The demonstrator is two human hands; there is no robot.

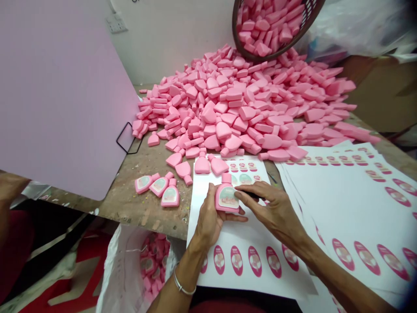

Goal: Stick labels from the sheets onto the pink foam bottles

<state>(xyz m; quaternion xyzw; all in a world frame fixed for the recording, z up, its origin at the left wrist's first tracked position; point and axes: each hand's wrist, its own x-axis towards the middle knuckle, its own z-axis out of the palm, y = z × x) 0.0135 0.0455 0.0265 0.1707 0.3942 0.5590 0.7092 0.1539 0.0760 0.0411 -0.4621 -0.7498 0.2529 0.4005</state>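
Observation:
My left hand (pixel 208 215) is closed around a small pink toy bottle (pixel 227 178), held upright over the sticker sheet. On the bottle's front lies a pale green and pink label sticker (pixel 228 198). My right hand (pixel 270 204) is closed on a thin dark tool (pixel 254 195), mostly hidden by the fingers; its fingertips meet the label's right edge. Under both hands is a white sticker sheet (pixel 224 276) with oval pink stickers along its lower edge. Two unlabelled pink bottles (pixel 219 165) rest at its top. Three labelled bottles (pixel 170 196) lie to the left.
A large heap of pink bottles (pixel 224 104) covers the back of the table, below a tipped brown basket (pixel 276 56). More sticker sheets (pixel 322 195) lie at right. A white sack (pixel 120 269) with labelled bottles stands below. A pink board (pixel 65 95) and another person's arm (pixel 11 191) are at left.

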